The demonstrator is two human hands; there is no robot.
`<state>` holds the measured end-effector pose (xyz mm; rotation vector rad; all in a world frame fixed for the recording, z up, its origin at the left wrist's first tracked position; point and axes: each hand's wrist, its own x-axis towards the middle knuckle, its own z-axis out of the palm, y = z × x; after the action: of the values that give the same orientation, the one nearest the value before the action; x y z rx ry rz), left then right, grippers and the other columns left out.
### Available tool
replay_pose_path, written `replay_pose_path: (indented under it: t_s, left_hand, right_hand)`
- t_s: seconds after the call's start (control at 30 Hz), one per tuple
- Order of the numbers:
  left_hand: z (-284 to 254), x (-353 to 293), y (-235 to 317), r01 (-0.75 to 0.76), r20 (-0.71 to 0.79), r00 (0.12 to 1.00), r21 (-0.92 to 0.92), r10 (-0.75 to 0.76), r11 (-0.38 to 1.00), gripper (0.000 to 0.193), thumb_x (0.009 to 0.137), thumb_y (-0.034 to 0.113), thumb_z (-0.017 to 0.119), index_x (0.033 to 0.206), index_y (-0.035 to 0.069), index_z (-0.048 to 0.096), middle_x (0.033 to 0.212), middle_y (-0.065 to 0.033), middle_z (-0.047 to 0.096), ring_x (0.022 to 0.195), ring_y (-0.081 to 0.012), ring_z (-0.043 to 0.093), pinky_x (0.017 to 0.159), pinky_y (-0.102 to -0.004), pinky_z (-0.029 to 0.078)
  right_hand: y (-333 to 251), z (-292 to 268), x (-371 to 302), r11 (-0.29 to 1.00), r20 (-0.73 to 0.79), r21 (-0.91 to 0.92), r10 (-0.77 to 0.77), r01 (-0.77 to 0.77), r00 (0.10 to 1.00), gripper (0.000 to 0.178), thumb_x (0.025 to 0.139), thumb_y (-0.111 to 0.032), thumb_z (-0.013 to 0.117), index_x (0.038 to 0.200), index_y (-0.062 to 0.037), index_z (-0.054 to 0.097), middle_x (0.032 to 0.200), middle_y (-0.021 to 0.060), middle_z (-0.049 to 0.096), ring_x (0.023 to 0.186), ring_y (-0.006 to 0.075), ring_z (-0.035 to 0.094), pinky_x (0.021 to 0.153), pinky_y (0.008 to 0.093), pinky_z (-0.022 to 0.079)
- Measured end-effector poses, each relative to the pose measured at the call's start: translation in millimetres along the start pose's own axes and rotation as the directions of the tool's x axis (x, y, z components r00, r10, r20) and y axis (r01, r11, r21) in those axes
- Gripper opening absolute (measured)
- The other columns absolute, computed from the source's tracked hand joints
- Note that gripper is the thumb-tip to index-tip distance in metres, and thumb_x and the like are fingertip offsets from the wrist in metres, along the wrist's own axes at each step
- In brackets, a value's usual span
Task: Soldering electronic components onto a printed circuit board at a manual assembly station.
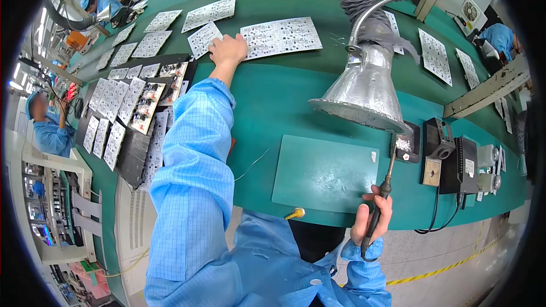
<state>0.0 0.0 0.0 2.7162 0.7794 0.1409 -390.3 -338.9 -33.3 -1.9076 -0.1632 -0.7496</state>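
My left hand (228, 51) reaches far forward over the bench, its fingers bent down at the right corner of a small white circuit board (202, 40). The fingertips are partly hidden. A larger white circuit board panel (281, 37) lies right beside that hand. My right hand (372, 214) is closed around the dark handle of a soldering iron (382, 199). The iron points away from me, its tip end beside a small black tray (407, 143) with whitish bits in it. Between my arms a translucent green mat (324, 173) lies on the bench.
A metal fume hood (369, 91) hangs above the right side. Further right stand a black iron holder (439, 138) and a black box (458, 165) with cables. Boards, some with mounted parts (147, 107), cover a black tray (136, 156) at left. A yellow-tipped plug (296, 213) lies at the near edge.
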Motion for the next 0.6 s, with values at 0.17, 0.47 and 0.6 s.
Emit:
replay_pose_path:
  t_s: [0.17, 0.47, 0.6]
  left_hand:
    - [3, 25, -27, -0.264, -0.131, 0.957, -0.033, 0.258, 0.964, 0.049, 0.093, 0.038, 0.04, 0.116, 0.002, 0.065, 0.124, -0.0271, 0.054, 0.115, -0.0426, 0.051, 0.102, -0.0475, 0.039]
    - [1, 38, -43, -0.368, -0.22, 0.907, -0.004, 0.358, 0.93, 0.033, 0.076, 0.01, 0.065, 0.108, 0.001, 0.064, 0.118, -0.0242, 0.054, 0.112, -0.0401, 0.053, 0.095, -0.0448, 0.047]
    - [6, 47, -42, -0.381, -0.165, 0.905, 0.103, 0.393, 0.919, 0.031, 0.077, 0.011, 0.064, 0.106, 0.001, 0.065, 0.118, -0.0242, 0.054, 0.11, -0.0401, 0.055, 0.094, -0.0446, 0.048]
  right_hand:
    - [1, -1, 5, 1.0, -0.006, 0.008, -0.016, 0.016, 1.0, 0.035, 0.091, -0.012, 0.057, 0.123, -0.003, 0.047, 0.119, 0.0231, 0.057, 0.088, 0.0225, 0.058, 0.084, 0.0386, 0.047]
    - [0, 1, 1, 1.0, -0.008, -0.001, -0.011, 0.011, 1.0, 0.035, 0.09, -0.011, 0.058, 0.122, -0.0026, 0.047, 0.118, 0.0231, 0.057, 0.086, 0.0224, 0.057, 0.083, 0.0381, 0.048]
    - [-1, -1, 1, 1.0, -0.006, -0.013, -0.011, 0.011, 1.0, 0.035, 0.089, -0.01, 0.058, 0.122, -0.0024, 0.048, 0.118, 0.0231, 0.057, 0.087, 0.0226, 0.058, 0.083, 0.0381, 0.048]
